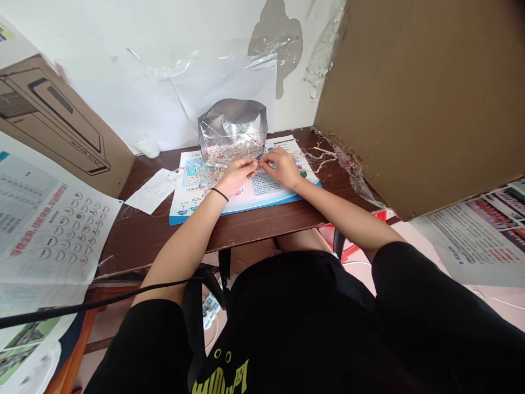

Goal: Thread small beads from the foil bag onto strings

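Note:
My left hand point(238, 176) and my right hand point(281, 166) meet fingertip to fingertip over a printed sheet point(270, 189) on the desk. The fingers of both hands are pinched closed around something tiny, perhaps a bead or thread, too small to make out. Just behind them stands a silvery lined bag point(233, 128), its lower part filled with many small pinkish and multicoloured beads point(229, 153). Loose beaded strands point(211, 176) lie beside my left hand, partly hidden by it. A dark band circles my left wrist.
To the right of the sheet lie tangled threads and strands point(324, 158). A white paper slip point(151, 190) rests on the brown desk point(123, 232) at left. Cardboard panels stand left point(61, 115) and right point(422, 104). A black cable point(102, 301) crosses near my left arm.

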Tool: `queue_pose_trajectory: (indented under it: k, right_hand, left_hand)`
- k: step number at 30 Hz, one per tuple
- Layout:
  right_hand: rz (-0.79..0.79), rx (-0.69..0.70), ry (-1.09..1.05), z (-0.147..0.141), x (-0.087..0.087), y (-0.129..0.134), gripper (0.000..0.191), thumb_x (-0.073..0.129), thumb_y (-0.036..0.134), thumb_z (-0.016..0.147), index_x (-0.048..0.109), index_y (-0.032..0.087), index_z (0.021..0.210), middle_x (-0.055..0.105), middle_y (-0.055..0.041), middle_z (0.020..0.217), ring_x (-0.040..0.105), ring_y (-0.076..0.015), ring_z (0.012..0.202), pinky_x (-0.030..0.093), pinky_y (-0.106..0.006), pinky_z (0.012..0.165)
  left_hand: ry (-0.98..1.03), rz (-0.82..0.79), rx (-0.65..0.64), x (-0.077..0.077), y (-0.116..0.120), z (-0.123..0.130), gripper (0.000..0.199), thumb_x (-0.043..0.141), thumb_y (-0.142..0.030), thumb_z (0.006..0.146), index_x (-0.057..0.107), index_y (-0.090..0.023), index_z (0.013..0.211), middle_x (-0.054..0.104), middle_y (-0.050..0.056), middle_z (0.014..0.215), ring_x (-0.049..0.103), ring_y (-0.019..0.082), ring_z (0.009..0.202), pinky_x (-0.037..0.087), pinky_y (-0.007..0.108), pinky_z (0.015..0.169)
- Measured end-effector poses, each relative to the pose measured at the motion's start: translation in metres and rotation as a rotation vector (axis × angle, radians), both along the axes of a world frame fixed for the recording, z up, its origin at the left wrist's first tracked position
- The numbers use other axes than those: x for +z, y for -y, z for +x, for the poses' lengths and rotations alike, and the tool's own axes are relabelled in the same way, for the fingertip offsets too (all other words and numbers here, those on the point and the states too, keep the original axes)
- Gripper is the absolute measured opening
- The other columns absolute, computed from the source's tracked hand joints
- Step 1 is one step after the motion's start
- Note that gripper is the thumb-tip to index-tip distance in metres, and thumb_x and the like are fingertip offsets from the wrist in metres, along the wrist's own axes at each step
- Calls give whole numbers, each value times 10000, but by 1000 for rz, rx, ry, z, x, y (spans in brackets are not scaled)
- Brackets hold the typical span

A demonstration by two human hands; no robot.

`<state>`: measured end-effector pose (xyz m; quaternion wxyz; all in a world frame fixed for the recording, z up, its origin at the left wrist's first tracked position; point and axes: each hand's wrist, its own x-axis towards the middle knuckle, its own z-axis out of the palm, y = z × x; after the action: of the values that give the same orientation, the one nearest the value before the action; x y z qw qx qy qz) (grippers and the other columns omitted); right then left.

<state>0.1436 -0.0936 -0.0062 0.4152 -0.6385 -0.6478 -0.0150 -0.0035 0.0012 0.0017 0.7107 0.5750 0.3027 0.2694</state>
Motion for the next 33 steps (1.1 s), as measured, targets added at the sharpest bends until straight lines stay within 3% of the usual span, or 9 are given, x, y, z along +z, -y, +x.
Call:
queue_pose_trajectory:
  k: [13,23,33]
  right_hand:
    - [67,9,35,4,-7,-5,174,533,176,899,693,201,835,687,-71,898,572,-238,909,434,-386,873]
    - [60,11,28,4,-7,-4,172,531,188,905,688,203,836,676,-67,884,562,-233,903,433,-382,871]
    - [73,-4,26,3,-6,-4,165,540,191,904,681,198,817,673,-69,871,566,-229,888,437,-376,856]
  left_hand:
    - [33,-66,32,4,4,1,73,742,-97,853,727,-129,788,657,7,724,567,48,638,474,216,731]
    - [19,-59,33,7,7,0,117,700,-64,870,722,-128,774,618,-18,643,559,43,610,464,186,694]
    - [24,-35,14,3,3,0,72,774,-104,815,728,-133,769,620,-16,642,559,47,610,466,193,678]
